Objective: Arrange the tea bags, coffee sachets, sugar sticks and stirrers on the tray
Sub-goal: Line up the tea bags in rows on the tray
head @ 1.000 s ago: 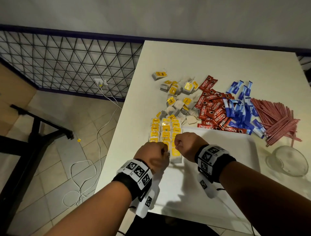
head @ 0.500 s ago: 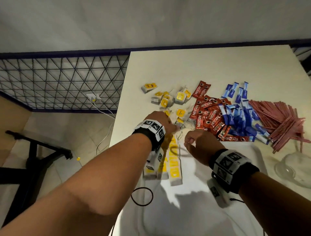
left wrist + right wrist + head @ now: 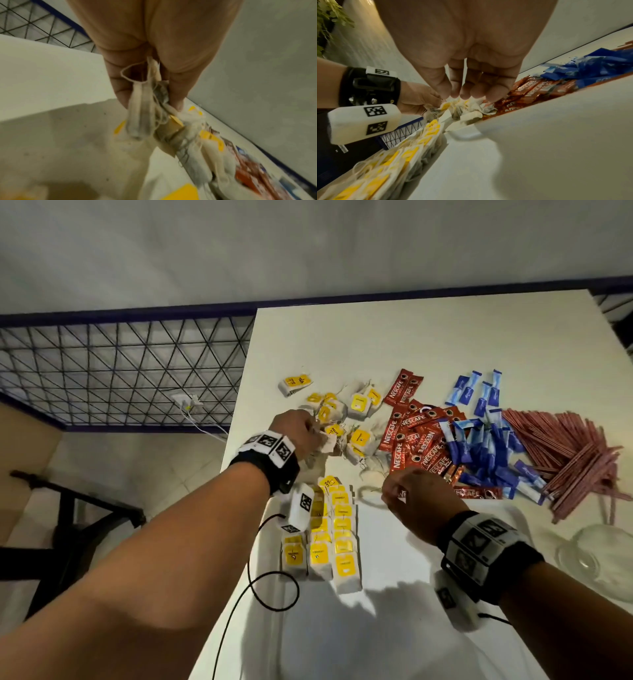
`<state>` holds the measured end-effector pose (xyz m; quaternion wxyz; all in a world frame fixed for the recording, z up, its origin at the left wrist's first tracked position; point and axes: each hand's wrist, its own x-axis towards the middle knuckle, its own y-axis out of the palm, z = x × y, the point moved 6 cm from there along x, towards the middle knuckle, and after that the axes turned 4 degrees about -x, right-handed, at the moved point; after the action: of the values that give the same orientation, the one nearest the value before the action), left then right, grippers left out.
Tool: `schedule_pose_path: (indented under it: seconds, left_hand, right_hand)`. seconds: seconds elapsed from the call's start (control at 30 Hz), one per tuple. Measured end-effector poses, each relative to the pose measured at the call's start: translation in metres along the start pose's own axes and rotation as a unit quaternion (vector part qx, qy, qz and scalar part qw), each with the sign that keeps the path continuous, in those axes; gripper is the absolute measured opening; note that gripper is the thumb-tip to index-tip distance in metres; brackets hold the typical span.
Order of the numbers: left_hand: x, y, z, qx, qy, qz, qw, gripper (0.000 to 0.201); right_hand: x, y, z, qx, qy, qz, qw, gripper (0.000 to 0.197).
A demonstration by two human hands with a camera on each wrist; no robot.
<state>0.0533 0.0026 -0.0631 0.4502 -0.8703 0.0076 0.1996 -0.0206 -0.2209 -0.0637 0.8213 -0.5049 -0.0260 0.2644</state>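
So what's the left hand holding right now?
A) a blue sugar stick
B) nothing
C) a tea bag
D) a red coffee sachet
C: the left hand pinches a tea bag with its string between thumb and fingers, over the loose tea bags on the table.
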Motion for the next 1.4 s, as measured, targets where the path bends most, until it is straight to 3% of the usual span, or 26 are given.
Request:
schedule_pose_path:
  seconds: [0.07,0.17,0.3,0.37,0.43,0.5,0.57,0.63,0.73,0.87,1.0,1.1,1.27,1.33,1.4]
  left_hand:
    - [-0.007,-0.009,0.009,-0.121,0.003,-0.023,0.992,0.014]
    - [-0.032,-0.014,0.011,-0.317,0.009,-0.026,0.948,0.009]
    - [-0.067,0.008,0.009,-0.496,-0.020,0.087,0.864,0.011]
    - [-0.083,0.016,0.004,-0.544,-0.023,0.129,0.829,0.005]
    - [-0.099,0.022,0.001,-0.602,-0.044,0.146,0.784,0.013]
    - [-0.114,0.031,-0.001,-0.676,-0.100,0.172,0.710,0.022]
    - [-0.127,0.043,-0.002,-0.705,-0.155,0.223,0.655,0.049]
    - [-0.131,0.059,0.001,-0.707,-0.174,0.246,0.640,0.068]
    - [-0.139,0.073,-0.002,-0.736,-0.183,0.252,0.601,0.075]
    - [-0.149,0.068,0.008,-0.716,-0.194,0.189,0.643,0.072]
    - [-0.159,0.044,0.026,-0.707,-0.164,0.060,0.685,0.029]
    - [-0.169,0.024,0.034,-0.678,-0.118,0.022,0.726,0.013]
    - [-0.189,0.008,0.028,-0.490,0.031,0.010,0.871,0.010]
    - [-0.198,0.013,0.017,-0.448,0.083,0.030,0.890,0.011]
    - [-0.201,0.023,0.013,-0.431,0.100,0.030,0.896,0.029]
  right_hand:
    - [0.006,-0.006,0.005,0.021,-0.007,-0.012,1.000,0.003]
    - [0.013,-0.021,0.023,0.069,-0.043,-0.071,0.994,0.022]
    - [0.021,-0.041,0.063,0.098,-0.127,-0.090,0.983,0.051]
    - [0.026,-0.048,0.081,0.079,-0.185,-0.086,0.976,0.042]
    - [0.026,-0.051,0.095,0.048,-0.232,-0.087,0.968,0.026]
    - [0.025,-0.054,0.103,0.027,-0.227,-0.073,0.971,0.019]
    - [0.023,-0.054,0.106,0.020,-0.204,-0.040,0.978,0.018]
    - [0.019,-0.052,0.111,0.021,-0.196,-0.021,0.980,0.021]
    - [0.014,-0.055,0.114,0.050,-0.177,-0.030,0.983,0.020]
    - [0.008,-0.060,0.116,0.085,-0.135,-0.016,0.987,0.020]
    - [0.001,-0.063,0.116,0.097,-0.120,0.020,0.988,0.016]
    - [-0.007,-0.064,0.116,0.078,-0.120,0.052,0.988,0.013]
    - [-0.026,-0.059,0.122,-0.019,-0.137,0.113,0.984,0.016]
    - [-0.034,-0.055,0.123,-0.026,-0.144,0.114,0.983,0.014]
    - [-0.039,-0.050,0.121,-0.023,-0.141,0.109,0.984,0.015]
